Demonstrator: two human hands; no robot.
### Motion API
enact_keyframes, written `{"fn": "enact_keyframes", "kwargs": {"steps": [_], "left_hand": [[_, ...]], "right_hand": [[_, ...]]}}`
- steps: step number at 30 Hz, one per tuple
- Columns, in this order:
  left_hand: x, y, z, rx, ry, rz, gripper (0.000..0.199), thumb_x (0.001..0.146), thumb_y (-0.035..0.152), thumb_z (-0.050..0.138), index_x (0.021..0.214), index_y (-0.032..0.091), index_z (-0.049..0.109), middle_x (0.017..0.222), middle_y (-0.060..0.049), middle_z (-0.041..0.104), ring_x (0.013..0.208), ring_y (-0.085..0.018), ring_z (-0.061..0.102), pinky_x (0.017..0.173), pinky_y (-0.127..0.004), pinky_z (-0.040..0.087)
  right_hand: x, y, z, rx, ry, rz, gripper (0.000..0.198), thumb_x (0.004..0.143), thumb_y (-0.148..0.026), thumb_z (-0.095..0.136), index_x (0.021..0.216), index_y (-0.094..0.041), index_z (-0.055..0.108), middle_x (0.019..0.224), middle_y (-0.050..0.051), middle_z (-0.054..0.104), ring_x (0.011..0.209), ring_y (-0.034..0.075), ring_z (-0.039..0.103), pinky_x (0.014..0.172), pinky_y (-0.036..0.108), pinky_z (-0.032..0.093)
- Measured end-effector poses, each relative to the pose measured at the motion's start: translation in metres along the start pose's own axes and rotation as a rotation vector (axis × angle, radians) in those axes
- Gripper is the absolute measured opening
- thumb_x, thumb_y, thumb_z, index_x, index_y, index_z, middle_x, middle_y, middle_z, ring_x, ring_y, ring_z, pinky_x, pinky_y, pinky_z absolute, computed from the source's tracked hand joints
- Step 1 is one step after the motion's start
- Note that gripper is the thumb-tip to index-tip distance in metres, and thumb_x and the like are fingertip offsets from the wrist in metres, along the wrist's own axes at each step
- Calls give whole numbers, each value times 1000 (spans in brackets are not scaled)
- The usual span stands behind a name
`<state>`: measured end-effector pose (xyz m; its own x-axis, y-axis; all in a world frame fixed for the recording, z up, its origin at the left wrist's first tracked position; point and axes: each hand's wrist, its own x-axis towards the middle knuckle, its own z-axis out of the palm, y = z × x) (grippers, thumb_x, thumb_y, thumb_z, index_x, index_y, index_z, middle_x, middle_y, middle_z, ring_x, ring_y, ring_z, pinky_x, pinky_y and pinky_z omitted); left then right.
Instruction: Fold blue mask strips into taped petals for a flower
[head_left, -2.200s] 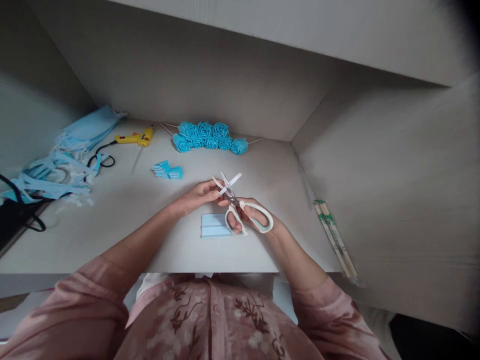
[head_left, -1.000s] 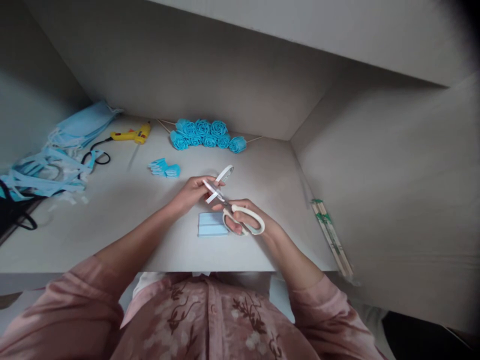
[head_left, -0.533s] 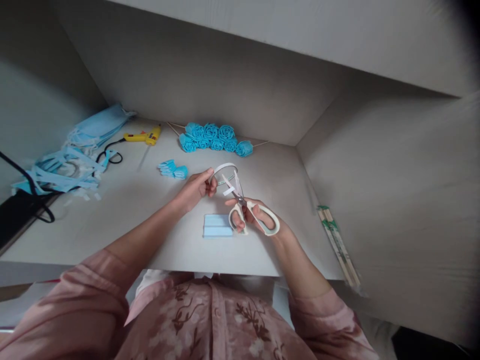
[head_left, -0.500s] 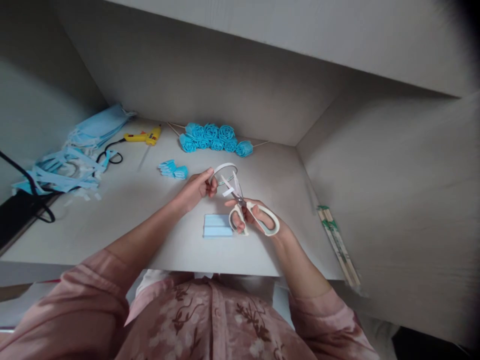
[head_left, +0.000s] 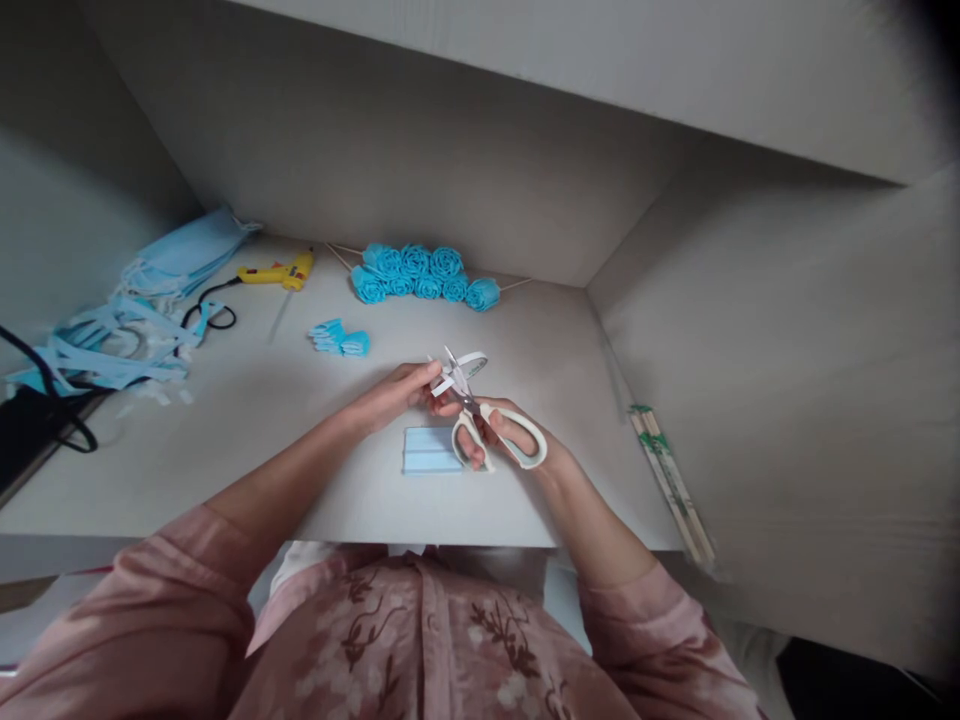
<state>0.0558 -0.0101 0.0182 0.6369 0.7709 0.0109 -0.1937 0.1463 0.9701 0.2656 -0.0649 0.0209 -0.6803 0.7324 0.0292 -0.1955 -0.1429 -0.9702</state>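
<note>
My left hand (head_left: 405, 390) is closed on a thin roll of white tape (head_left: 478, 360), its ring tilted toward the scissors. A short white strip of the tape crosses the blades. In my right hand (head_left: 517, 425) are scissors with cream handles (head_left: 537, 455), fingers through both loops and blades parted, tips pointing away from me. Directly below the hands lies a folded light-blue mask piece (head_left: 429, 452), its right end partly covered by a scissor handle. Beyond my left hand sit small pleated blue pieces (head_left: 339, 338).
Several blue rosettes (head_left: 415, 262), some on thin sticks, lie along the back wall. A yellow glue gun (head_left: 279, 272) with black cord is at left, near stacked masks (head_left: 187, 250) and cut blue strips (head_left: 112, 345). Wrapped wooden sticks (head_left: 673, 485) lean at the right edge.
My left hand has come nearer to the scissors and slightly lower. The tape roll has tilted, and its white strip now lies across the blades. The view has shifted slightly.
</note>
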Motion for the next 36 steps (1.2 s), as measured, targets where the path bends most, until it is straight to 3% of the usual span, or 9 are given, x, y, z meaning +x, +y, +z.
{"fn": "enact_keyframes", "kwargs": {"steps": [5, 11, 15, 18, 23, 29, 32, 36], "left_hand": [[-1, 0, 0, -4, -22, 3, 52, 83, 65, 58, 79, 14, 63, 72, -4, 57, 70, -17, 53, 70, -30, 43], [3, -1, -4, -66, 42, 25, 44, 82, 57, 63, 83, 13, 65, 78, -6, 61, 70, -16, 57, 70, -30, 45], [4, -1, -7, -150, 56, 69, 35, 84, 48, 63, 95, 16, 67, 86, -6, 65, 77, -17, 60, 76, -30, 46], [2, -1, -7, -72, 103, 92, 30, 82, 41, 69, 99, 17, 68, 86, -5, 67, 80, -17, 60, 78, -29, 45], [0, -2, -7, 163, 145, 97, 32, 86, 45, 64, 81, 15, 70, 78, -4, 65, 78, -15, 58, 77, -27, 41], [0, -3, -10, 213, 144, 100, 36, 86, 49, 63, 84, 15, 72, 83, -5, 68, 81, -17, 59, 81, -28, 43], [-1, 1, -7, 242, 135, 111, 36, 87, 50, 61, 92, 16, 71, 83, -4, 67, 77, -15, 59, 76, -26, 44], [-1, 5, -2, 338, 119, 114, 36, 89, 52, 56, 93, 17, 66, 79, -2, 65, 59, -11, 53, 56, -22, 40]], "right_hand": [[2, -3, 4, 27, 35, 3, 65, 87, -64, 56, 123, -10, 61, 63, -2, 55, 51, 9, 52, 45, 21, 45], [4, -2, 1, 119, 93, -19, 64, 84, -65, 60, 118, -11, 64, 51, -7, 47, 39, 6, 42, 37, 19, 37], [5, -2, -2, 160, 126, -17, 71, 79, -69, 63, 120, -11, 63, 49, -9, 45, 37, 6, 38, 36, 19, 34], [5, 0, -2, 154, 94, -18, 69, 80, -66, 62, 122, -11, 62, 49, -9, 46, 37, 5, 36, 35, 19, 33], [4, 7, -2, 148, 59, -10, 65, 86, -59, 60, 127, -9, 60, 51, -8, 48, 37, 5, 39, 34, 18, 33], [5, 5, 3, 144, 94, 21, 66, 81, -60, 67, 124, -11, 63, 50, -8, 49, 36, 5, 39, 33, 18, 34], [5, 3, 5, 137, 112, 18, 64, 80, -59, 68, 123, -11, 63, 50, -8, 48, 36, 4, 37, 33, 17, 33], [5, 2, 5, 123, 158, 26, 66, 80, -60, 68, 123, -10, 64, 48, -8, 47, 35, 4, 35, 32, 17, 31]]}}
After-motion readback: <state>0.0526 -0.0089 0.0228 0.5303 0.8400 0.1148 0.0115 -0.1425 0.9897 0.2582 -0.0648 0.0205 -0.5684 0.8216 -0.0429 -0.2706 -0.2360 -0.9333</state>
